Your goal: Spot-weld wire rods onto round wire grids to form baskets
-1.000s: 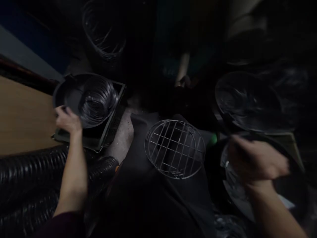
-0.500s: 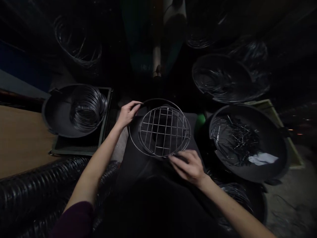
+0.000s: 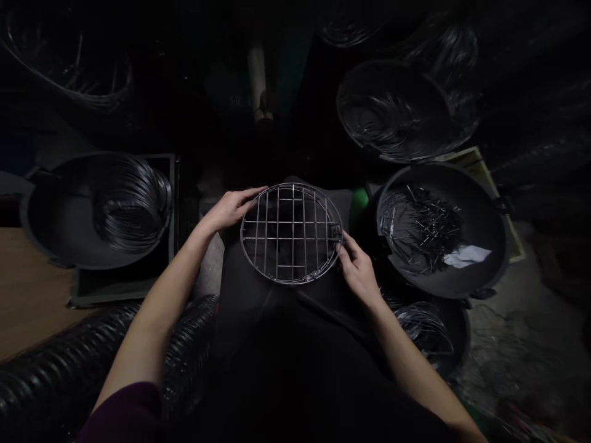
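Note:
A round wire grid (image 3: 292,232) with a wire ring around it lies on my dark-clothed lap in the middle of the view. My left hand (image 3: 229,208) grips its upper left rim, fingers curled over the wire. My right hand (image 3: 357,269) pinches the right rim, fingertips pressed on the ring. Left of me a black pan (image 3: 55,237) holds a stack of wire rings (image 3: 130,203). To the right another black pan (image 3: 480,277) holds several short wire pieces (image 3: 420,224) and a white scrap.
A third pan (image 3: 392,111) with wires sits at the back right, and a pan (image 3: 427,329) of wire loops lies by my right knee. Black corrugated hose (image 3: 55,375) runs along the lower left beside a wooden surface (image 3: 28,289). Another person's arm (image 3: 258,86) shows dimly ahead.
My right hand moved from the grid's lower edge to its right rim. The loose ring held by my left hand now sits snug around the grid. The view shifted to the right.

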Action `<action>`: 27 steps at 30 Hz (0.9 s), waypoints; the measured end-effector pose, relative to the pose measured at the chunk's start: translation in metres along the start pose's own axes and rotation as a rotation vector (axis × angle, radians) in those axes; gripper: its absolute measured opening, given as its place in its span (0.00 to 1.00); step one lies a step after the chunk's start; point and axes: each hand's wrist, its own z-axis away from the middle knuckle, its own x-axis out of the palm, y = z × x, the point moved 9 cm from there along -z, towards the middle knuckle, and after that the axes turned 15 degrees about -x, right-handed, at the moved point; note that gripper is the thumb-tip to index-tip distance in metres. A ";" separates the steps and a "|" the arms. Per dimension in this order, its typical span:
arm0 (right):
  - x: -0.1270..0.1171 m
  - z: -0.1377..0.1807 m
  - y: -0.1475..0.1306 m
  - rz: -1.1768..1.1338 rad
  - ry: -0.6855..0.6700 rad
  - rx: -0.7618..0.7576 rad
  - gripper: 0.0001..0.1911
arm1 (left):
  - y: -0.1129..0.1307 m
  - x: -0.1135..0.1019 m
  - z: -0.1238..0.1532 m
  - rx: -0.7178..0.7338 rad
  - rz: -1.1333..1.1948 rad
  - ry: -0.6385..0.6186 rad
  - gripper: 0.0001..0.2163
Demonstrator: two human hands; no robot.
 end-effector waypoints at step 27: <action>0.009 -0.029 0.005 0.038 0.037 -0.049 0.26 | -0.034 -0.001 0.018 -0.064 -0.024 0.298 0.19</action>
